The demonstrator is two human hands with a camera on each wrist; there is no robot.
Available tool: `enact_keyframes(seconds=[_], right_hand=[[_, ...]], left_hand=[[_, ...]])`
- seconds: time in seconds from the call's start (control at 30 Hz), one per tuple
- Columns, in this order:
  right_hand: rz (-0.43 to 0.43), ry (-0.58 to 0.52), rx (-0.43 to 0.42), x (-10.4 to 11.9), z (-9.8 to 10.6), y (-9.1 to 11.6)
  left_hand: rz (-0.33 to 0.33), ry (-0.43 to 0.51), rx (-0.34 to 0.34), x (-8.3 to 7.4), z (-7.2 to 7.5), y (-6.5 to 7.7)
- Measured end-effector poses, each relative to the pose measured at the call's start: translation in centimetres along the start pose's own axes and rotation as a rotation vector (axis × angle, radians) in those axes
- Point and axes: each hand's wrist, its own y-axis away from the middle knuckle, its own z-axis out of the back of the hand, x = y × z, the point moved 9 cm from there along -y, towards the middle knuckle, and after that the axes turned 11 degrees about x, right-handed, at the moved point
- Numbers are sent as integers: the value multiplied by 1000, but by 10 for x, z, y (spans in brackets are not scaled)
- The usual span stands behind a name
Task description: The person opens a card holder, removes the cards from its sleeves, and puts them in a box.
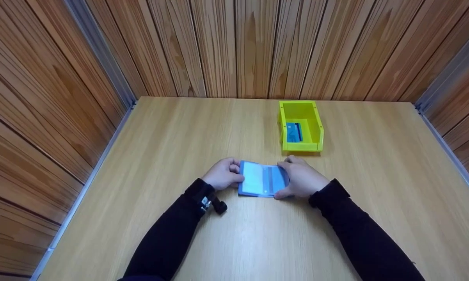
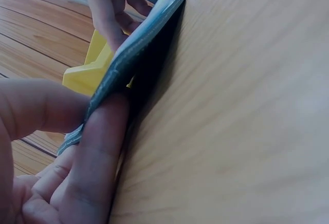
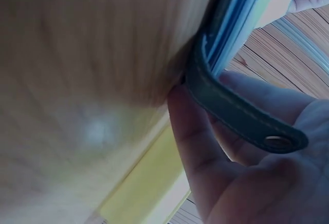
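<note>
A blue card wallet (image 1: 262, 180) lies open on the wooden table (image 1: 234, 242), its clear sleeves facing up. My left hand (image 1: 223, 174) grips its left edge, thumb on top and fingers under it. The left wrist view shows the wallet's edge (image 2: 128, 64) pinched between my thumb and fingers (image 2: 97, 152). My right hand (image 1: 301, 177) grips the right edge. In the right wrist view the wallet's snap strap (image 3: 241, 116) curls across my fingers (image 3: 200, 147). Behind the wallet stands a yellow bin (image 1: 301, 125) with a blue card (image 1: 294, 132) inside.
Wooden plank walls close in the table on the left, back and right, with metal strips along the side edges. The yellow bin (image 2: 85, 70) also shows behind the wallet in the left wrist view, and as a yellow blur in the right wrist view.
</note>
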Motion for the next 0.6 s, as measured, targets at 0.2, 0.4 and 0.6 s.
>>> enact_keyframes(seconds=[0.2, 0.4, 0.6], right_hand=[[-25, -34, 11, -5, -2, 0], [-17, -42, -15, -4, 0, 0], [-17, -71, -19, -4, 0, 0]], left_hand=[[4, -11, 4, 2, -1, 0], [5, -11, -4, -1, 0, 2], [11, -8, 1, -1, 0, 2]])
